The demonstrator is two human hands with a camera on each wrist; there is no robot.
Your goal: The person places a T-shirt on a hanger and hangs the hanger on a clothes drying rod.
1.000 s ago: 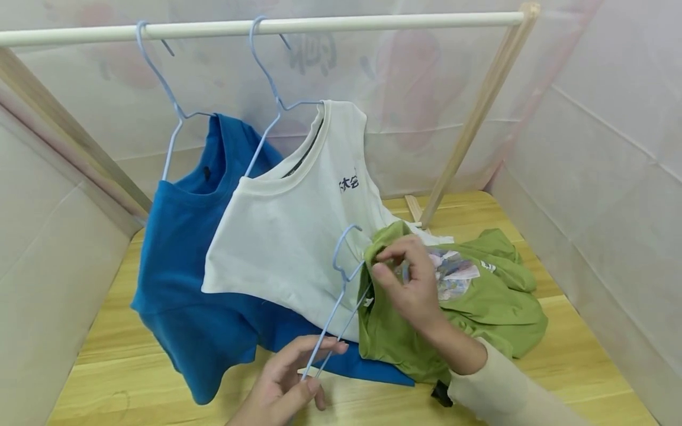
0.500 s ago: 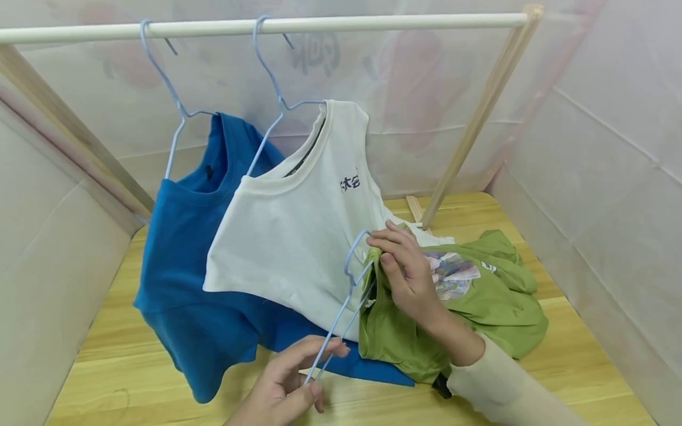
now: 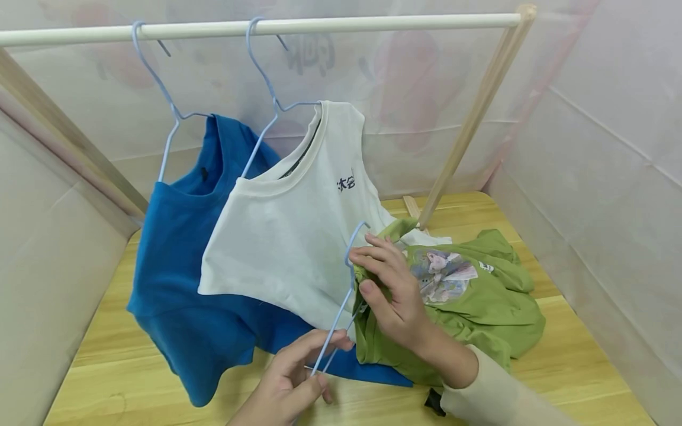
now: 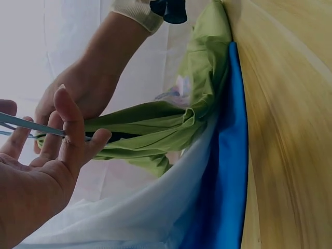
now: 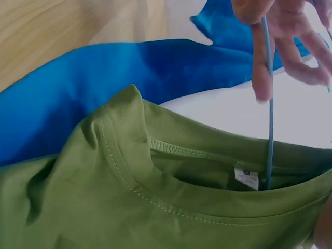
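Observation:
In the head view my left hand (image 3: 298, 378) holds a light-blue wire clothes hanger (image 3: 334, 328) by one end, between thumb and fingers. Its hook rises beside my right hand (image 3: 396, 302), whose fingers lie over the collar of a green T-shirt (image 3: 490, 313) with the thumb on the near side. The shirt spreads to the right, its picture print facing up. From the right wrist, the hanger wire (image 5: 271, 119) runs down into the neck opening, next to a white label (image 5: 247, 178). The hanger's other end is hidden in the shirt.
A white rail (image 3: 383, 23) on wooden legs crosses the back. From it hang a blue T-shirt (image 3: 181, 254) and a white sleeveless top (image 3: 277, 236) on matching hangers, their lower parts reaching the wooden table (image 3: 106, 378). Pale fabric walls (image 3: 602, 207) stand around.
My right hand has moved from the collar's inner edge to the hanger's neck, its fingers now lying over the collar. The collar has shifted a little left. My left hand keeps its hold.

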